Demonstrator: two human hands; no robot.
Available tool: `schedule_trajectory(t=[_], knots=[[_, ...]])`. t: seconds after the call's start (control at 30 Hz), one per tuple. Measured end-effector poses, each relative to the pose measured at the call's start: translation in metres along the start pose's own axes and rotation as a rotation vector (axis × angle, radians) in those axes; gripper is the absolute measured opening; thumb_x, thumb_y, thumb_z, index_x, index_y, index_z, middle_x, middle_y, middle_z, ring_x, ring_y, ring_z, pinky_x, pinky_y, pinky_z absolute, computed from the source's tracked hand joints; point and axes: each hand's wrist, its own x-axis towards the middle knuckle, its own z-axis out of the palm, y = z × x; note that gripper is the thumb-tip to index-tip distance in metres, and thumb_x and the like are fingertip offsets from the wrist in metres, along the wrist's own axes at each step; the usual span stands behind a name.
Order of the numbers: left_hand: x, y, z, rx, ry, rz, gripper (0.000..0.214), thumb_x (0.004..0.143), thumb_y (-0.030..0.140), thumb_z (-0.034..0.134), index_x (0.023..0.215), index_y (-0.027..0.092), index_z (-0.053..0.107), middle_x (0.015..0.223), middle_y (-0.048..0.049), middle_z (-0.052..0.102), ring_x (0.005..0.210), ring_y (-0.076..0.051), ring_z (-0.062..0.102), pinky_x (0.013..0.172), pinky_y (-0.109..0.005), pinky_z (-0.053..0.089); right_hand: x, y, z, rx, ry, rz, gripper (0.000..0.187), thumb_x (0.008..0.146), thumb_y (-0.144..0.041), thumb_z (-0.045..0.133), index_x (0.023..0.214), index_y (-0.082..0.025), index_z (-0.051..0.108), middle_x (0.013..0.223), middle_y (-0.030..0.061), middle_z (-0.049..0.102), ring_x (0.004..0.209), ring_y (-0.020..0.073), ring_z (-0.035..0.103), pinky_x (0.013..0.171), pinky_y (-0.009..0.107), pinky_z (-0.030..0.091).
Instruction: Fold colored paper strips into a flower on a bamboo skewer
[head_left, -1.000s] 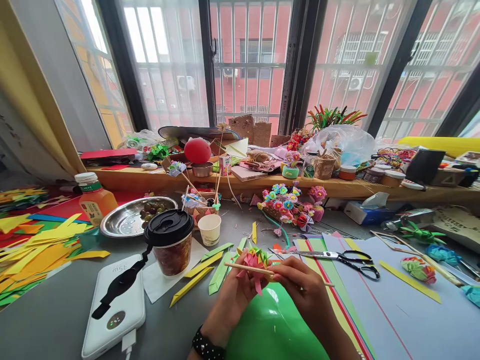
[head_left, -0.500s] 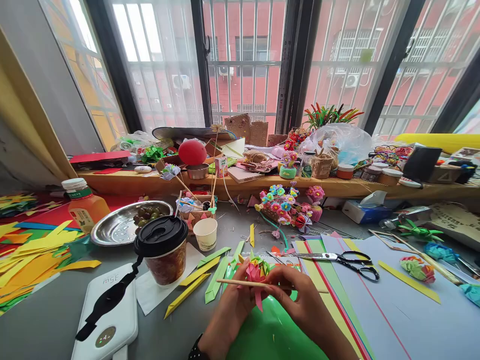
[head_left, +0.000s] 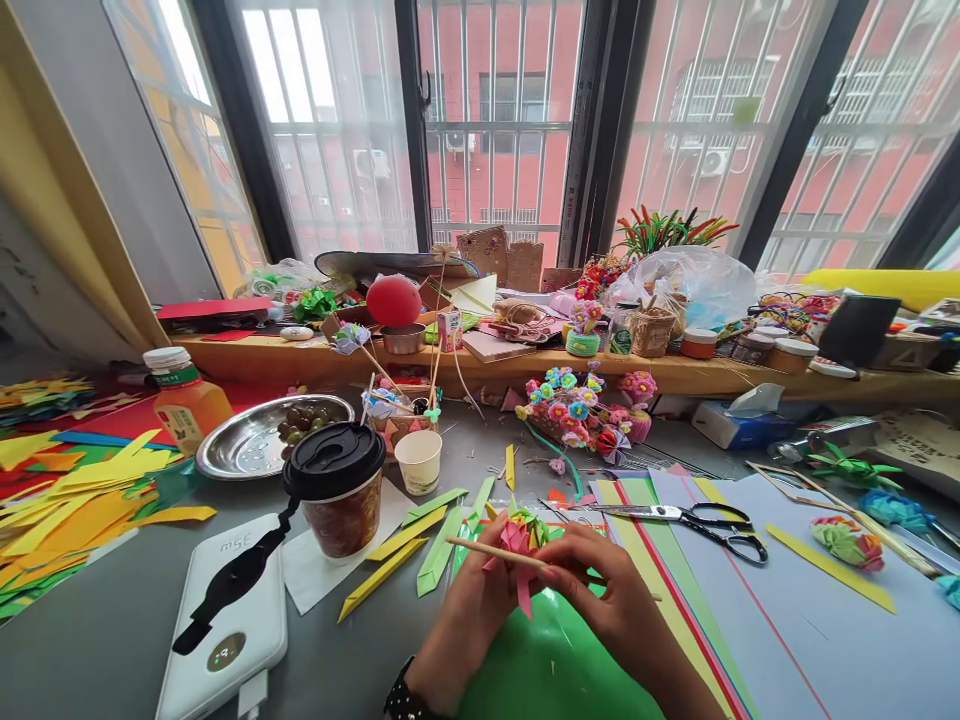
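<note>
In front of me, my left hand (head_left: 478,595) is closed around a pink, green and yellow folded paper flower (head_left: 519,538), with one pink strip hanging down. My right hand (head_left: 600,575) pinches a thin wooden stick (head_left: 487,549) that lies across the front of the flower, and its fingers are against the flower's right side. The inner parts of the flower are partly hidden by my fingers. Below both hands is a shiny green surface (head_left: 547,655). Folded green strips (head_left: 441,550) and yellow strips (head_left: 382,578) lie just left of my left hand.
Scissors (head_left: 697,520) rest on coloured paper sheets (head_left: 817,620) at right. A lidded coffee cup (head_left: 337,500), a paper cup (head_left: 418,463), a metal plate (head_left: 240,440) of grapes, a juice bottle (head_left: 187,405) and a white power bank (head_left: 229,610) stand at left.
The stick has tilted, its left end now raised and its right end lower. The whole view has shifted slightly, so the table things appear further right. Both hands keep their hold.
</note>
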Motion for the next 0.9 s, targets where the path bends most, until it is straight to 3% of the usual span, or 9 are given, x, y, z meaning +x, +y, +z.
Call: schedule_trajectory(t=[0.1,0.2,0.3,0.4,0.43,0.5,0.6,0.7,0.9], knots=[[0.002,-0.002,-0.002,0.036,0.011,-0.057,0.031,0.077,0.041,0.051,0.064,0.013,0.057,0.057,-0.0029,0.063,0.055,-0.014,0.059,0.067,-0.029,0.046,0.001,0.002,-0.001,-0.04,0.043,-0.021,0.014,0.08,-0.028,0.055,0.079,-0.02,0.065,0.07,0.0013,0.054,0.065,0.0134,0.052,0.055,0.022,0.041],[0.002,0.005,-0.005,0.226,0.053,-0.073,0.036,0.075,0.046,0.052,0.074,0.011,0.06,0.066,-0.0069,0.066,0.058,-0.016,0.061,0.065,-0.029,0.046,0.002,0.006,-0.001,-0.124,0.114,-0.029,0.011,0.08,-0.025,0.055,0.078,-0.02,0.065,0.07,0.0011,0.055,0.064,0.0138,0.052,0.056,0.023,0.042],[-0.004,0.022,-0.011,0.36,0.326,0.28,0.029,0.073,0.039,0.057,0.092,0.018,0.058,0.09,-0.0056,0.065,0.077,-0.019,0.062,0.071,-0.03,0.045,0.002,0.012,-0.001,-0.225,0.187,-0.071,0.011,0.08,-0.023,0.054,0.078,-0.02,0.064,0.074,0.0027,0.057,0.069,0.0161,0.054,0.06,0.026,0.044],[-0.014,0.039,-0.013,0.575,0.497,0.804,0.023,0.075,0.036,0.056,0.094,0.023,0.06,0.1,-0.0029,0.061,0.093,-0.019,0.055,0.079,-0.027,0.041,0.002,0.017,0.003,-0.338,0.235,-0.145,0.012,0.081,-0.02,0.053,0.079,-0.021,0.064,0.078,0.004,0.058,0.074,0.0182,0.055,0.065,0.029,0.045],[-0.017,0.041,-0.012,0.723,0.501,0.946,0.02,0.073,0.033,0.059,0.09,0.023,0.063,0.098,-0.0025,0.061,0.094,-0.019,0.054,0.08,-0.026,0.039,0.002,0.018,0.004,-0.374,0.241,-0.162,0.012,0.081,-0.018,0.052,0.078,-0.021,0.064,0.078,0.004,0.058,0.075,0.0184,0.055,0.065,0.029,0.045],[-0.022,0.04,-0.01,1.076,0.33,1.083,0.013,0.072,0.027,0.062,0.083,0.024,0.067,0.088,-0.0029,0.063,0.09,-0.02,0.053,0.083,-0.029,0.037,0.002,0.02,0.007,-0.439,0.24,-0.187,0.013,0.08,-0.015,0.053,0.077,-0.021,0.064,0.077,0.0036,0.058,0.074,0.0185,0.055,0.064,0.029,0.045],[-0.023,0.03,-0.005,1.486,0.042,1.056,0.01,0.073,0.025,0.062,0.078,0.027,0.069,0.077,-0.0024,0.066,0.081,-0.02,0.054,0.079,-0.032,0.038,0.001,0.021,0.01,-0.511,0.225,-0.213,0.013,0.079,-0.013,0.053,0.077,-0.02,0.064,0.076,0.0038,0.059,0.073,0.0189,0.054,0.063,0.029,0.044],[-0.018,0.023,-0.004,1.675,0.003,1.026,0.01,0.075,0.024,0.059,0.079,0.025,0.068,0.077,-0.0035,0.066,0.081,-0.021,0.054,0.074,-0.033,0.039,0.001,0.023,0.011,-0.52,0.226,-0.192,0.013,0.079,-0.012,0.052,0.077,-0.019,0.063,0.076,0.0044,0.058,0.073,0.0189,0.054,0.063,0.03,0.045],[-0.014,0.024,-0.009,1.798,0.016,0.996,0.01,0.076,0.023,0.057,0.077,0.023,0.067,0.077,-0.0043,0.066,0.077,-0.02,0.054,0.071,-0.033,0.039,0.0,0.029,0.012,-0.508,0.172,-0.218,0.012,0.081,-0.013,0.05,0.079,-0.018,0.061,0.076,0.0045,0.056,0.072,0.0175,0.053,0.062,0.028,0.045]])
